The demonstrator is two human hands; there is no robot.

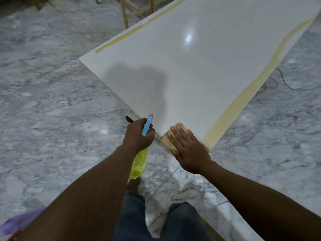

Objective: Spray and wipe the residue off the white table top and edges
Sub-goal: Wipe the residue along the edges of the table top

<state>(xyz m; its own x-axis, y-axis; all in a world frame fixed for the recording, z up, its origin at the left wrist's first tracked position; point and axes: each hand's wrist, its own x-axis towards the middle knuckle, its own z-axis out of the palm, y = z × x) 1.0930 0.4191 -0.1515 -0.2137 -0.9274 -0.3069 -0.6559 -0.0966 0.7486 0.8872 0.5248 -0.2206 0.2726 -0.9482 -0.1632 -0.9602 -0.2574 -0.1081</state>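
A white table top (199, 66) stretches away from me, with yellowish residue strips (231, 108) along its right edge and its far left edge. My left hand (139, 134) grips a spray bottle (138, 164) with a yellow body and a blue trigger head, held at the near corner's left side. My right hand (189, 146) lies flat with straight fingers on a tan wiping pad (171, 142), pressing it onto the table's near corner.
Grey marble floor (52, 101) surrounds the table. Wooden legs (125, 13) stand beyond the far left edge. A black cable (284, 80) lies on the floor to the right. A purple object (19, 221) sits at the bottom left. My legs are below.
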